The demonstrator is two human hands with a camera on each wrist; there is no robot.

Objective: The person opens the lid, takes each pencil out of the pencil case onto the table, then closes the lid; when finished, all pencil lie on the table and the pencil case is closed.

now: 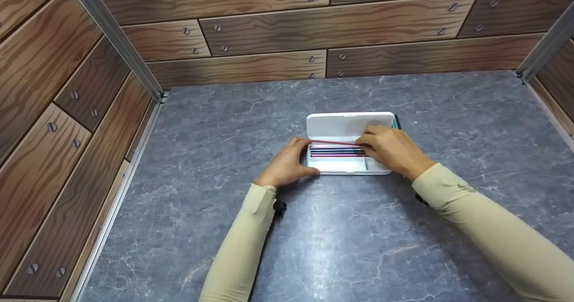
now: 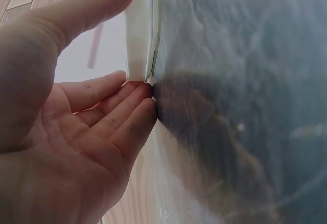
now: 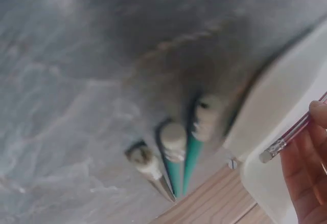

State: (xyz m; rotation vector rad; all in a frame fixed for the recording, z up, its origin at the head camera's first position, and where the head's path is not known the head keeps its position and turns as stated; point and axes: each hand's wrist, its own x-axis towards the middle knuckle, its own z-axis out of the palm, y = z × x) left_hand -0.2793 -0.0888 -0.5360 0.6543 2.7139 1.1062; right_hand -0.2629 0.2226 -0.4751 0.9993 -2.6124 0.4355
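Note:
A white pencil case (image 1: 338, 164) lies open on the table, its lid (image 1: 336, 126) raised at the back. Several dark and pink pencils (image 1: 336, 153) lie side by side in it. My left hand (image 1: 286, 164) holds the case's left end, thumb at the front corner and fingers against the end wall. Over the right part of the case, my right hand (image 1: 391, 148) pinches a red pencil (image 1: 334, 142) near its eraser end. In the right wrist view that pencil shows a metal ferrule and a grey eraser (image 3: 266, 155). The right hand hides the other pencils' right ends.
Beyond the case's right end lie two green pencils (image 3: 192, 157) and a brownish pencil (image 3: 162, 185), eraser ends showing. A grey marbled table (image 1: 224, 127) surrounds the case. Wood-patterned walls (image 1: 269, 37) stand at the back and sides, with metal corner posts (image 1: 116, 37).

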